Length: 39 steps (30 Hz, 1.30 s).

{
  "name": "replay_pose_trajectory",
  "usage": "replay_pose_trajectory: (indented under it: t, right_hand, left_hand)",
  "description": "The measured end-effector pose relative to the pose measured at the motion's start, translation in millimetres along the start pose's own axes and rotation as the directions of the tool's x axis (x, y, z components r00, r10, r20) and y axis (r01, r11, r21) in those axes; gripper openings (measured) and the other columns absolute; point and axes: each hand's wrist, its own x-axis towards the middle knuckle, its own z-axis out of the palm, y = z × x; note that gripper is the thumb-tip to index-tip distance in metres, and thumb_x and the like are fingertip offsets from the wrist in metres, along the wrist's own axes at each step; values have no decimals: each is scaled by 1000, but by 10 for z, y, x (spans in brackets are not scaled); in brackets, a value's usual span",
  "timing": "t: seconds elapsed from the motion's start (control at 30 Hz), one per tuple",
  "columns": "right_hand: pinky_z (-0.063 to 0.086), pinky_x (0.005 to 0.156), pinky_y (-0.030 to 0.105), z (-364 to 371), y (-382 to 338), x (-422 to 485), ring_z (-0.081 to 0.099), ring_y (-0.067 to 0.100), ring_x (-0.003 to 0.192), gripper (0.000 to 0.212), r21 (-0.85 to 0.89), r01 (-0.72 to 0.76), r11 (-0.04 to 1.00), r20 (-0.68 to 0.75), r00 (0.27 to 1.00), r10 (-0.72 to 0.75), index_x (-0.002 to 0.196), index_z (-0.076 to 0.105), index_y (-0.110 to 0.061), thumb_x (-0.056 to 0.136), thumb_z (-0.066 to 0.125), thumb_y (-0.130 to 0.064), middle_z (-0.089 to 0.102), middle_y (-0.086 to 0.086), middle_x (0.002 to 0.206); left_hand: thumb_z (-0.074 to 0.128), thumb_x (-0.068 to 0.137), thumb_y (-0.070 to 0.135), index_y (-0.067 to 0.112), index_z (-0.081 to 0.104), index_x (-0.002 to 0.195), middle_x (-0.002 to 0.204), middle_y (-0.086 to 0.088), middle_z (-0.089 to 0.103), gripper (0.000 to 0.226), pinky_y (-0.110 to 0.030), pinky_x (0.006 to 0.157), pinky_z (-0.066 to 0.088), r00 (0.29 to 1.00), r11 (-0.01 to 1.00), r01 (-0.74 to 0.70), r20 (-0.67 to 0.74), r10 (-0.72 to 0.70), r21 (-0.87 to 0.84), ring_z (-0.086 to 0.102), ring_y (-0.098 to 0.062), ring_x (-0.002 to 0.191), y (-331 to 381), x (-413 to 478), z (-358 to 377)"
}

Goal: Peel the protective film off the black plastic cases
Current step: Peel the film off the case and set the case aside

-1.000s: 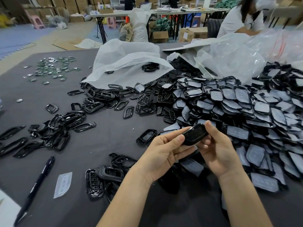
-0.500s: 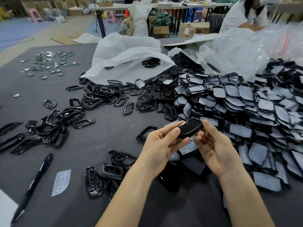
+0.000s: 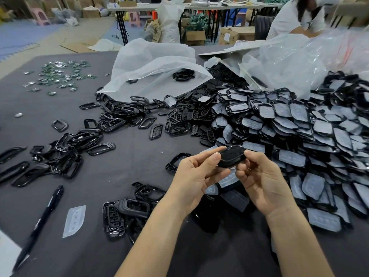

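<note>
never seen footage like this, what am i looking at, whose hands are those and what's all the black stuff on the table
There is no machine here. A person works with bare hands, and the view comes from a camera worn on their head, looking forward and down. The left hand and right hand pinch one black case between them, above the grey table. To the right lies a big pile of cases covered in pale film. To the left lie loose black frames, a pen and a loose piece of film. Behind is a white bag with black parts at its mouth.
</note>
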Motion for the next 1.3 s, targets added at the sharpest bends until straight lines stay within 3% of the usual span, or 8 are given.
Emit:
replay_pose_trajectory:
  t: [0.13, 0.27, 0.57, 0.7, 0.87, 1.07, 1.17, 1.3]
  right_hand:
    - [45, 41, 16, 4, -5, -3, 52, 6, 43, 10, 17, -12, 1000, -19, 1000, 12, 74, 60, -5, 80, 61, -12, 51, -3, 53]
    - [44, 40, 16, 3, -12, 3, 52, 6, 42, 16, 30, -24, 999, -37, 999, 25, 76, 57, -5, 90, 54, -11, 50, -2, 52]
    - [45, 41, 16, -23, -2, 10, 52, 5, 43, 14, 20, -26, 999, -17, 1000, 26, 76, 57, -5, 89, 55, -10, 51, -2, 54]
    - [49, 47, 17, -21, 5, 1, 54, 5, 48, 7, -33, 21, 999, 92, 996, -18, 76, 63, -7, 73, 62, -14, 54, -3, 56]
    - [50, 51, 19, -9, 39, 18, 54, 7, 52, 16, -71, 84, 994, 142, 987, -73, 84, 59, -7, 70, 62, -16, 56, -2, 57]
    - [48, 52, 19, -13, 59, 19, 52, 9, 51, 3, -86, 193, 977, 170, 970, -176, 78, 62, -7, 79, 59, -9, 58, 1, 58]
    - [45, 50, 17, -3, 66, 34, 51, 7, 50, 21, -79, 267, 960, 168, 953, -252, 71, 66, -12, 85, 56, 1, 61, -1, 61]
    - [45, 50, 17, 20, 37, 7, 50, 7, 50, 23, -59, 300, 952, 212, 936, -281, 65, 70, -18, 77, 56, -5, 63, 0, 64]
  left_hand:
    - [67, 76, 22, 18, 79, 94, 97, -10, 75, 22, -16, 67, 56, 1000, 1000, 5, 14, -5, -1, 71, -11, 72, 8, -14, 20]
    - [69, 73, 25, 18, 79, 94, 96, -10, 75, 24, -17, 65, 56, 1000, 1000, 7, 23, -7, -2, 70, -9, 67, 23, -22, 27]
    - [67, 73, 23, 17, 79, 93, 94, -10, 75, 23, -17, 65, 56, 1000, 1000, 1, 28, -2, 9, 70, -8, 64, 24, -22, 31]
    - [64, 77, 20, 17, 79, 91, 90, -7, 76, 21, -17, 65, 56, 999, 999, -26, 24, 25, 22, 70, -7, 65, 25, -16, 22]
    - [61, 80, 21, 21, 79, 89, 90, -5, 76, 21, -21, 68, 57, 996, 991, -89, -1, 90, 101, 72, -10, 73, 4, -7, 6]
    - [61, 82, 25, 20, 77, 97, 101, -9, 75, 23, -24, 73, 57, 981, 970, -190, -4, 193, 154, 72, -21, 92, -31, 6, -9]
    - [60, 83, 25, 21, 77, 98, 102, -8, 74, 23, -26, 76, 57, 979, 967, -201, 0, 204, 158, 71, -22, 95, -60, 15, -11]
    - [59, 83, 24, 24, 78, 95, 99, -5, 75, 22, -23, 73, 56, 972, 955, -231, -3, 235, 185, 72, -18, 92, -92, 22, 5]
